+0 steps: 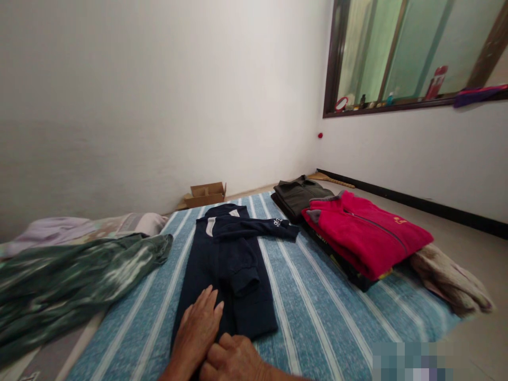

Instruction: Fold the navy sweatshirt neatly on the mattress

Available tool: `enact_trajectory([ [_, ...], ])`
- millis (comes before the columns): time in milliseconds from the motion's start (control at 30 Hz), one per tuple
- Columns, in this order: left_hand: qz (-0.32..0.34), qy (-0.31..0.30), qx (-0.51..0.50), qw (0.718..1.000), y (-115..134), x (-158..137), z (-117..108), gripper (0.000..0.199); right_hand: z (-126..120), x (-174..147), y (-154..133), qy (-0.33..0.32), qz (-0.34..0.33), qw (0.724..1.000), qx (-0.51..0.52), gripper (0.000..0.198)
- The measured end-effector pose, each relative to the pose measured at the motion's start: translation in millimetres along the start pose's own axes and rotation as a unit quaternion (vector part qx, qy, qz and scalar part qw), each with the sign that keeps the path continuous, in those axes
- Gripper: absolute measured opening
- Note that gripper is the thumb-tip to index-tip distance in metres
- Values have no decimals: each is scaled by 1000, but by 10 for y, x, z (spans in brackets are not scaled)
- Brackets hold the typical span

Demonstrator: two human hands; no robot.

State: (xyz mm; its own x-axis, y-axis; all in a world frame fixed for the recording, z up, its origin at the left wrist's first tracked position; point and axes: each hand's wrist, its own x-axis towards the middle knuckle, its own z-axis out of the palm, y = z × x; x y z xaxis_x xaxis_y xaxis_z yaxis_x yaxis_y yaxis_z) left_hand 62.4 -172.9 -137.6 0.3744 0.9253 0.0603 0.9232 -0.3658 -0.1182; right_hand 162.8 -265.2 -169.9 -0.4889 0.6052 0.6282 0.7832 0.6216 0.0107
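A navy sweatshirt (204, 264) with white patches lies partly folded on a blue striped bedsheet (317, 312). One of its sleeves (257, 227), with white lettering near the cuff, points out to the right. The other sleeve's cuff (246, 280) rests on the body of the garment. My left hand (198, 320) is laid flat on the near part of the sweatshirt, fingers stretched out. Beside it, my right hand (234, 357) is closed with curled fingers at the garment's near edge. Its fingertips are hidden, and dark cloth shows next to them.
On the right is a stack with a folded pink fleece jacket (361, 233) on top. A folded dark grey garment (301, 193) lies behind it, a brown fuzzy cloth (448, 280) beside it. Green clothing (79, 280) spreads on the left. A cardboard box (204, 194) stands by the wall.
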Motion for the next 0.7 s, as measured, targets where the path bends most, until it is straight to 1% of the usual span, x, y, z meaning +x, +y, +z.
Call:
enact_trajectory([
  [167,-9,-6,17,1000,22,-5,-4,49,-26,20,-1,-5,-3,1000,2,20],
  [467,-13,16,-29,999,26,-18,-7,46,2,10,-4,2,-4,1000,8,22],
  [600,-19,28,-53,998,45,-51,-24,44,26,-5,-36,28,16,999,14,21],
  [700,-18,27,-55,998,70,-83,-53,44,39,-23,-55,36,24,999,17,23],
])
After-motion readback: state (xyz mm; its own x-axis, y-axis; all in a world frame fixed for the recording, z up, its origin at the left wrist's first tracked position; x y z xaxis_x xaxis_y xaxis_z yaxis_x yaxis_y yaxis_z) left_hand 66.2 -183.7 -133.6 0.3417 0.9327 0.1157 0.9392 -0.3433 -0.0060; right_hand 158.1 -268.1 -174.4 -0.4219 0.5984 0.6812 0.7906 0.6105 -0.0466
